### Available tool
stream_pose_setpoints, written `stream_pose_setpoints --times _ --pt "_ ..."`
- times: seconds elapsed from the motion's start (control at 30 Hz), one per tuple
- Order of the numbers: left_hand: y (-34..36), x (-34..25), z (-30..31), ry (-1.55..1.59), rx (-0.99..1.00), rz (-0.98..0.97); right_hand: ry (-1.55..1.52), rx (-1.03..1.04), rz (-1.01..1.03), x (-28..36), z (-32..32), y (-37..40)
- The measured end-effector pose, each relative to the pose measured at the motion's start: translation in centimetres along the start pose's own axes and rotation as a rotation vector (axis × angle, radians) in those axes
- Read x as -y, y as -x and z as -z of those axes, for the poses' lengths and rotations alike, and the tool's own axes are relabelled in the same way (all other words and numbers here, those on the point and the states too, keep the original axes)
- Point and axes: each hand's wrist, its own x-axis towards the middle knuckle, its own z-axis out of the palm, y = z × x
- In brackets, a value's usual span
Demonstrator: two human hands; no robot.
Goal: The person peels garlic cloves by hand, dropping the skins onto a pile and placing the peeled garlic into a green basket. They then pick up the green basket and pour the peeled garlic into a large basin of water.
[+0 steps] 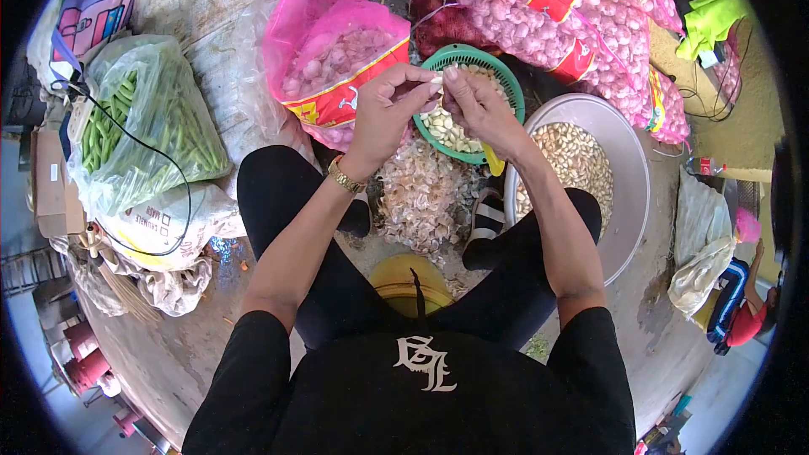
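My left hand (389, 111) pinches a pale garlic clove (436, 82) between thumb and fingertips. Close beside it, my right hand (482, 109) is closed, its thumb and fingertips meeting at the clove. From under the right palm sticks a yellow handle (494, 160); the rest of that tool is hidden. Both hands are over a green plastic basket (517, 88) holding many peeled garlic cloves (447, 130). Below the basket, a heap of papery garlic skins (420, 194) lies on the floor between my feet.
A large pale basin (630, 177) of unpeeled cloves (581, 160) stands at right. An open pink mesh sack of garlic (350, 55) is at left; more full sacks (590, 34) lie behind. A bag of green pods (152, 118) sits far left. Another person (746, 307) is far right.
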Motion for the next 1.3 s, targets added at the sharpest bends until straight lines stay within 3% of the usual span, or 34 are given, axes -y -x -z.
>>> stream_pose_setpoints --times 0.13,0.2,0.27,0.4,0.47,0.53,0.6,0.63,0.7,1.03,1.1,1.3 --pt "0.2 0.0 -0.2 -0.019 -0.017 -0.041 -0.083 0.069 -0.080 0.6 0.0 0.2" --pt "0.1 -0.3 -0.3 -0.245 -0.031 -0.168 -0.106 0.067 -0.077 1.0 0.0 0.4" --pt "0.2 -0.7 -0.5 -0.283 -0.032 -0.185 -0.133 0.111 -0.194 1.3 0.2 0.5" --pt "0.2 -0.6 -0.3 -0.445 -0.025 -0.279 -0.100 0.094 -0.230 1.6 -0.2 0.5" --pt "0.3 -0.5 -0.3 -0.486 -0.020 -0.269 0.180 -0.025 0.182 0.1 -0.8 -0.1" --pt "0.4 -0.5 -0.2 -0.528 -0.018 -0.257 0.272 -0.074 0.290 -0.9 -0.9 -0.5" --pt "0.2 -0.8 -0.5 0.072 0.022 0.096 0.368 -0.127 0.397 -1.2 -0.8 -0.6" --pt "0.2 -1.3 -0.4 0.075 0.023 0.096 0.315 -0.131 0.379 -0.9 -0.7 -0.5" --pt "0.2 -2.7 0.2 0.269 0.165 0.342 0.263 -0.135 0.361 -0.6 -0.5 -0.4" --pt "-0.1 -1.4 0.8 0.327 0.175 0.355 0.278 -0.022 0.319 0.6 -0.1 0.4" --pt "-0.3 -1.2 1.6 0.505 0.165 0.398 0.266 0.001 0.303 0.9 0.2 1.1" --pt "0.0 -1.6 1.4 0.531 0.073 0.391 0.281 0.131 0.417 0.9 0.4 2.1"
